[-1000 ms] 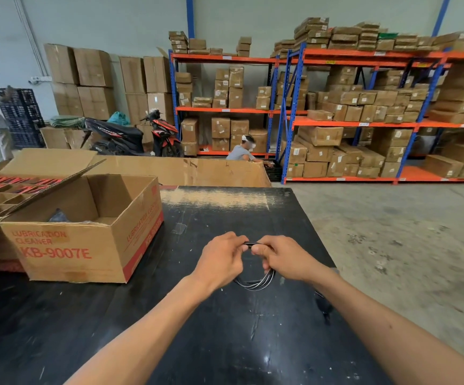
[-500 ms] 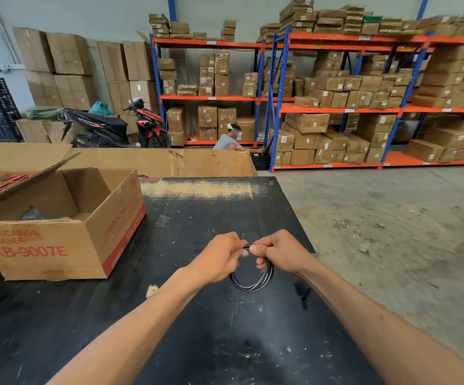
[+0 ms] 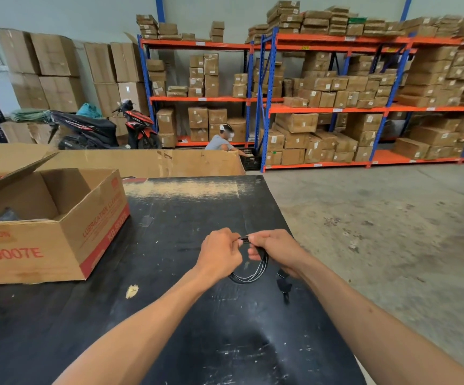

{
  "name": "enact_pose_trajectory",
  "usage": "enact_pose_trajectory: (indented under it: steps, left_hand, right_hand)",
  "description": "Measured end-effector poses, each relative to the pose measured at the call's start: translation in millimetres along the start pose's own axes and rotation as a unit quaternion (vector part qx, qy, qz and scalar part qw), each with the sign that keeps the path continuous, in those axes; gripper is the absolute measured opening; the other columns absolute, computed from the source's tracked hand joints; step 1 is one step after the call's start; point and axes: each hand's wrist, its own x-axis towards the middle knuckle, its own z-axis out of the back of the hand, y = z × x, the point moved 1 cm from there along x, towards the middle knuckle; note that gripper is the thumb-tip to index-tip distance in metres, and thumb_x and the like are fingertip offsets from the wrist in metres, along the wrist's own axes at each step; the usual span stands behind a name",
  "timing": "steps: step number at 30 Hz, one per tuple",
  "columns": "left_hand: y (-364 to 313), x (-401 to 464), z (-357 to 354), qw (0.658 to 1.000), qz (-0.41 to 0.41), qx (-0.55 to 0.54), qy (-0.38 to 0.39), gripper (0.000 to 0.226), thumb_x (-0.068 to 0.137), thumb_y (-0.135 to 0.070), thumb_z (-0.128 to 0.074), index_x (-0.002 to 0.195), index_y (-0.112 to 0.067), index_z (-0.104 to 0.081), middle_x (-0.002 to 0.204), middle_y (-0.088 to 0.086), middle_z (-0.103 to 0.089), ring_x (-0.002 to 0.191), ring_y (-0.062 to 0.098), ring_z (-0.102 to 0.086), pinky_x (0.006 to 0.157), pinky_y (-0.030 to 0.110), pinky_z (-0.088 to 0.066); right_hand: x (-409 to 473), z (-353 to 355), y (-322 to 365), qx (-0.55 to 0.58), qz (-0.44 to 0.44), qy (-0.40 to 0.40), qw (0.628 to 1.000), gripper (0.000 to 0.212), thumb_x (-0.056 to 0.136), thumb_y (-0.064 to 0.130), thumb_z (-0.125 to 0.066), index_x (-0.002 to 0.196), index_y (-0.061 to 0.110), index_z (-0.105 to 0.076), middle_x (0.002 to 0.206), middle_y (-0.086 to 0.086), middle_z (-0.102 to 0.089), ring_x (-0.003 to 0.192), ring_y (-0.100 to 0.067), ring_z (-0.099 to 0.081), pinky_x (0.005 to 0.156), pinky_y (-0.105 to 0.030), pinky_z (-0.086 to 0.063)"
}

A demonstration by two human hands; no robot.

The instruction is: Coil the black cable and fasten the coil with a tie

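A thin black cable point(image 3: 248, 275) hangs as a small coil of several loops between my two hands, just above the black table point(image 3: 186, 212). My left hand point(image 3: 219, 252) and my right hand point(image 3: 275, 248) both pinch the top of the coil, fingertips almost touching. A short black piece shows between the fingertips; I cannot tell whether it is a tie or cable. The cable's black plug end point(image 3: 283, 284) dangles below my right wrist. The upper part of the coil is hidden inside my fingers.
An open cardboard box point(image 3: 67, 232) marked KB-9007E stands on the table at the left. A small pale scrap point(image 3: 131, 290) lies near my left forearm. The table's right edge runs close beside my right arm, with concrete floor point(image 3: 377, 232) beyond. Shelves of boxes and a crouching person stand far behind.
The view has swung a little to the right, so the box sits further left. My hands stay together at the top of the coil, and the loops hang the same way.
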Motion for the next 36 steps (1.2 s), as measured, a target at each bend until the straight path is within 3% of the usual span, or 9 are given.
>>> enact_pose_trajectory:
  steps: [5,12,15,19,21,24,29,33,36]
  left_hand:
    - [-1,10,-11,0.999,0.009,0.03,-0.008,0.025,0.089,-0.022,-0.05,0.076,-0.008,-0.066,0.076,0.008,-0.06,0.073,0.037,-0.059,0.062,0.038,-0.044]
    - [11,20,-23,0.999,0.047,0.015,0.008,0.03,0.088,-0.023,-0.05,0.087,-0.003,-0.072,0.088,0.012,-0.068,0.082,0.038,-0.064,0.074,0.042,-0.053]
    - [15,22,-30,0.998,0.048,0.025,0.013,0.025,0.091,-0.019,-0.052,0.085,-0.004,-0.071,0.086,0.013,-0.066,0.083,0.039,-0.063,0.07,0.038,-0.048]
    - [20,21,-40,0.997,0.048,0.043,0.036,0.026,0.092,-0.016,-0.05,0.073,-0.003,-0.062,0.077,0.01,-0.056,0.079,0.041,-0.059,0.064,0.035,-0.04]
    - [21,21,-47,0.997,0.045,0.045,0.044,0.025,0.092,-0.016,-0.049,0.072,-0.003,-0.06,0.076,0.009,-0.053,0.077,0.041,-0.059,0.065,0.037,-0.043]
    - [22,21,-55,0.997,0.047,0.043,0.052,0.025,0.092,-0.016,-0.049,0.073,-0.003,-0.06,0.076,0.008,-0.051,0.078,0.041,-0.059,0.065,0.037,-0.042]
    - [25,23,-56,0.997,0.063,0.03,0.031,0.024,0.094,-0.015,-0.05,0.082,0.0,-0.063,0.088,0.017,-0.065,0.084,0.043,-0.061,0.07,0.039,-0.046]
    - [34,27,-56,0.995,0.084,0.05,0.005,0.025,0.095,-0.018,-0.049,0.084,-0.003,-0.065,0.093,0.015,-0.064,0.085,0.043,-0.062,0.067,0.037,-0.042]
    - [38,28,-54,0.994,0.09,0.063,-0.021,0.026,0.096,-0.018,-0.047,0.085,-0.004,-0.066,0.092,0.013,-0.063,0.082,0.04,-0.062,0.064,0.035,-0.037]
  right_hand:
    - [11,16,-1,-0.062,-0.02,-0.036,0.997,0.037,0.095,0.039,-0.054,0.087,0.01,-0.076,0.076,-0.004,-0.07,0.075,-0.016,-0.063,0.092,-0.043,-0.058]
    - [26,67,-17,-0.273,-0.021,-0.086,0.958,0.038,0.089,0.029,-0.055,0.073,-0.003,-0.066,0.067,-0.014,-0.062,0.07,-0.018,-0.056,0.091,-0.042,-0.055]
    - [29,77,-29,-0.379,-0.05,-0.076,0.921,0.027,0.088,0.02,-0.059,0.086,0.0,-0.077,0.082,-0.01,-0.075,0.086,-0.025,-0.066,0.075,-0.027,-0.05]
    - [31,71,-54,-0.462,-0.13,-0.062,0.875,0.032,0.093,0.034,-0.053,0.08,0.007,-0.063,0.06,-0.007,-0.065,0.052,-0.027,-0.065,0.052,-0.025,-0.049]
    - [31,64,-67,-0.448,-0.172,-0.057,0.875,0.028,0.095,0.033,-0.054,0.083,0.009,-0.06,0.069,-0.013,-0.072,0.05,-0.025,-0.067,0.057,-0.029,-0.056]
    - [34,54,-90,-0.432,-0.209,-0.017,0.877,0.021,0.085,0.023,-0.075,0.074,0.012,-0.059,0.09,-0.009,-0.08,0.085,-0.021,-0.076,0.078,-0.028,-0.061]
    - [44,54,-98,-0.3,-0.195,-0.044,0.933,0.011,0.082,-0.002,-0.072,0.082,0.007,-0.065,0.077,-0.011,-0.069,0.059,-0.018,-0.068,0.048,-0.02,-0.055]
    - [47,57,-83,-0.184,-0.177,-0.039,0.966,0.019,0.085,-0.008,-0.071,0.077,0.006,-0.061,0.081,-0.016,-0.066,0.073,-0.026,-0.069,0.071,-0.031,-0.063]
    - [43,56,-66,-0.025,-0.17,-0.026,0.985,0.015,0.086,-0.017,-0.067,0.084,-0.003,-0.062,0.077,-0.018,-0.062,0.064,-0.023,-0.067,0.055,-0.024,-0.062]
